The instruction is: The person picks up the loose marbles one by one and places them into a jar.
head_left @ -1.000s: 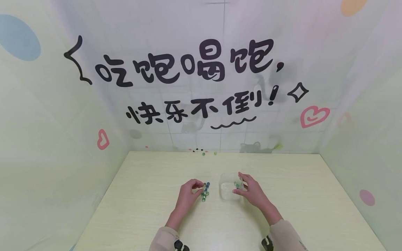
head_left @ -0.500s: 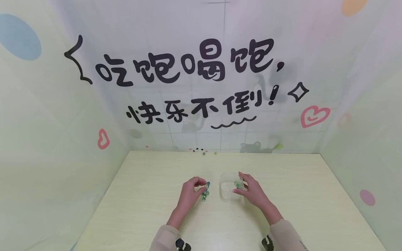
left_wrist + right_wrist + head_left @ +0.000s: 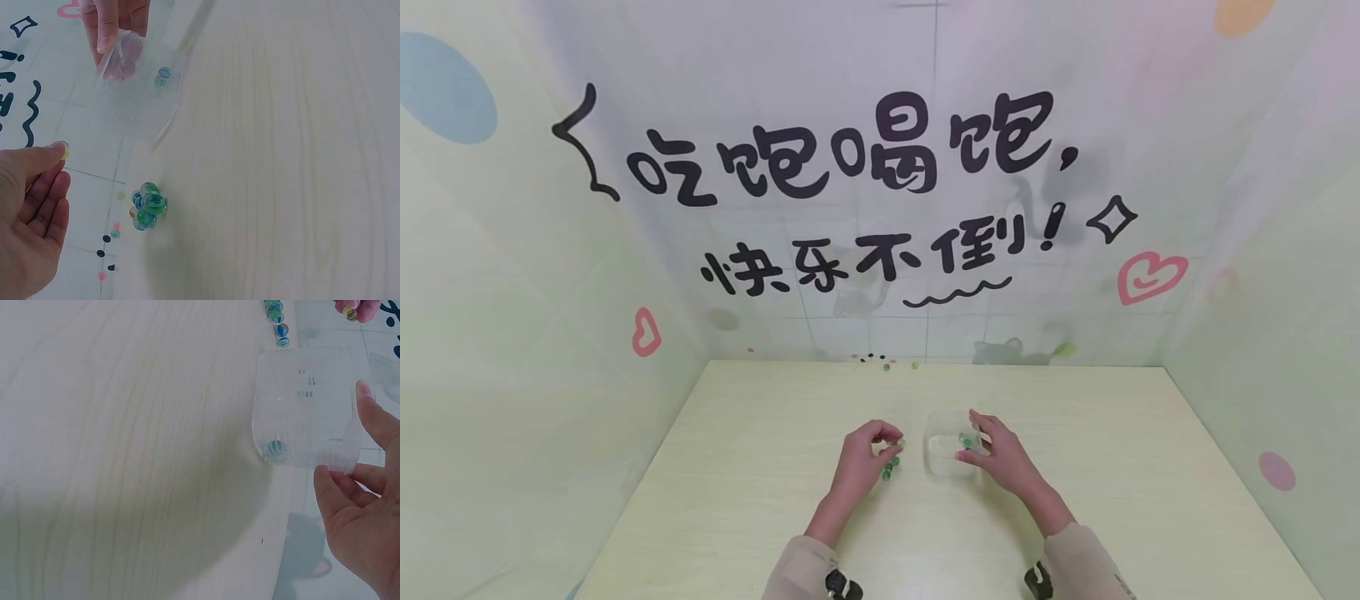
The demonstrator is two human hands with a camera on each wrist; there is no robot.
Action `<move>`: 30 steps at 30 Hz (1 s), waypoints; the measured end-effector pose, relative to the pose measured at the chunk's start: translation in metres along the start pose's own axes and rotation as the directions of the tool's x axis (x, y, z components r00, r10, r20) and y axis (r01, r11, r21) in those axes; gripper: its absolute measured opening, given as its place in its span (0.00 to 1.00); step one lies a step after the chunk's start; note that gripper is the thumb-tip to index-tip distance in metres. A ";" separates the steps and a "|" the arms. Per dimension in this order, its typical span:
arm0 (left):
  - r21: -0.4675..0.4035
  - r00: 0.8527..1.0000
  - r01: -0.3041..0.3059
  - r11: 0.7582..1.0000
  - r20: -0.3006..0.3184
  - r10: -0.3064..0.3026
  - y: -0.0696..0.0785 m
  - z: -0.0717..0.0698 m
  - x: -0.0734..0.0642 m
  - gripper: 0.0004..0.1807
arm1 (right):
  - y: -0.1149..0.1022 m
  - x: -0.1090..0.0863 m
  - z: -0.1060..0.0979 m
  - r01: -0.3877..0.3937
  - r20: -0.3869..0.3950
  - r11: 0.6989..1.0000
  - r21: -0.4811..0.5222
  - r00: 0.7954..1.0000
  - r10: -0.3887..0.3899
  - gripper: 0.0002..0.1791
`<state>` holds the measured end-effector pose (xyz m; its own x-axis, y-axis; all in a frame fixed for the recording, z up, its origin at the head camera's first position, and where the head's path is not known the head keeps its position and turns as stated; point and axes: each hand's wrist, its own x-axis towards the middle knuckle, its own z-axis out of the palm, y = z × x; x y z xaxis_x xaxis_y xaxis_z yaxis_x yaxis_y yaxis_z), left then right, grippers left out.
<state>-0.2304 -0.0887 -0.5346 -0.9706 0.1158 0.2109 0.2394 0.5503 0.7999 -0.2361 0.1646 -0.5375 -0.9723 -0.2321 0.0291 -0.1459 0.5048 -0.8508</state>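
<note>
My left hand (image 3: 859,460) pinches a yellowish glass marble (image 3: 65,150) between thumb and forefinger, raised above the table. Under and beside that hand is a cluster of green and blue marbles (image 3: 150,207). To its right a clear plastic box (image 3: 940,463) stands upright on the table. My right hand (image 3: 1006,460) grips the box by its right side, thumb on the near side and fingers at the far side. A few marbles (image 3: 275,448) lie inside the box, near the right-hand wall.
Two single marbles, a green one (image 3: 886,367) and a yellowish one (image 3: 914,366), lie at the table's back edge. A printed backdrop (image 3: 925,333) rises behind the pale wooden table (image 3: 760,417), with similar panels at both sides.
My left hand has lifted a yellowish marble from the cluster and moved slightly right, toward the box. The right hand and the box have stayed in place.
</note>
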 end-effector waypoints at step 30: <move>-0.058 0.999 -0.023 0.998 0.047 0.025 0.017 0.011 0.001 0.08 | 0.000 0.000 0.001 -0.010 -0.011 1.000 -0.002 1.000 0.010 0.43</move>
<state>-0.2274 -0.0702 -0.5272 -0.9643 0.1687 0.2043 0.2622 0.4988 0.8261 -0.2363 0.1635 -0.5385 -0.9755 -0.2182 0.0263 -0.1366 0.5084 -0.8502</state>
